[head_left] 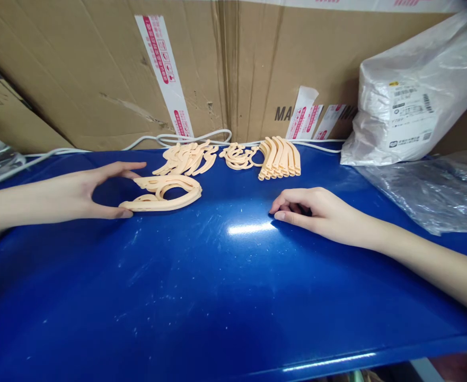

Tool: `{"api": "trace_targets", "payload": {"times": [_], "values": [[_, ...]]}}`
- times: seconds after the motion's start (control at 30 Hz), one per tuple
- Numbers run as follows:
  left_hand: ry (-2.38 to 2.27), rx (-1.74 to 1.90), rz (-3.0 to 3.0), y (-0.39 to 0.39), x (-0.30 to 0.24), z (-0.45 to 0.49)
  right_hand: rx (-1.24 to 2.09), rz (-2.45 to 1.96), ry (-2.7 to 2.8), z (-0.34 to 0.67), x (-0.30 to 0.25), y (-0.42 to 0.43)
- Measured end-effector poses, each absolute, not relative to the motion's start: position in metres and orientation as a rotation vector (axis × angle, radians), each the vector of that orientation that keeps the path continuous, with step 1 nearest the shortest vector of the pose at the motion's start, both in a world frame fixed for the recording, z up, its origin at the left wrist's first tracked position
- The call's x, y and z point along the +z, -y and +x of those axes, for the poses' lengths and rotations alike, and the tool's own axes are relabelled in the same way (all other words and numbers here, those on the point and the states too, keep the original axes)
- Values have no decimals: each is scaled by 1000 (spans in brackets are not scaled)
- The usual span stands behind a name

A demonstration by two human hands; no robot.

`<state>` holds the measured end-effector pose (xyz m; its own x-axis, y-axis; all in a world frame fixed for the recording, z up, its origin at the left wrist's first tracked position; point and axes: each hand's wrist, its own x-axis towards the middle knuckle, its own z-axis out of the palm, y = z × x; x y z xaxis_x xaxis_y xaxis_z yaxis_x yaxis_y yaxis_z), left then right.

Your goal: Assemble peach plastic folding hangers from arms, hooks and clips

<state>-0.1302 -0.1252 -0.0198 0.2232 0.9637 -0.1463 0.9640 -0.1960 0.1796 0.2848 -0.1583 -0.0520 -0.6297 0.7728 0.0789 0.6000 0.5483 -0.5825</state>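
One stack of peach curved plastic pieces (165, 193), on my blue table (233, 297): left hand (82, 193) spread, thumb touching its near end. Right hand (316, 209) loosely curled, empty, resting well apart.

Pale peach plastic pieces (165, 193) are lying on a glossy deep-blue counter (217, 297). Brown cardboard boxes (98, 69) are wearing white tape (164, 63) printed in red. A cable (201, 137) and a bag (412, 95) are showing white.

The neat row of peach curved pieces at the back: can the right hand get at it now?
Probably yes. Only bare blue table lies between the right hand and the row, and the white bag sits off to the side.
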Motion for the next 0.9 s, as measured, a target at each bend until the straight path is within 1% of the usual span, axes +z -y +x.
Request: {"api": "trace_targets", "payload": {"times": [0.5, 0.7, 0.9], "values": [[-1845, -19, 2261, 124, -19, -130, 738, -1126, 2467, 285, -52, 157], [-1772, 14, 2340, 124, -20, -130, 739, -1126, 2464, 285, -52, 157], [-1822, 26, 2309, 126, -20, -127, 735, -1125, 2465, 285, -51, 158]]}}
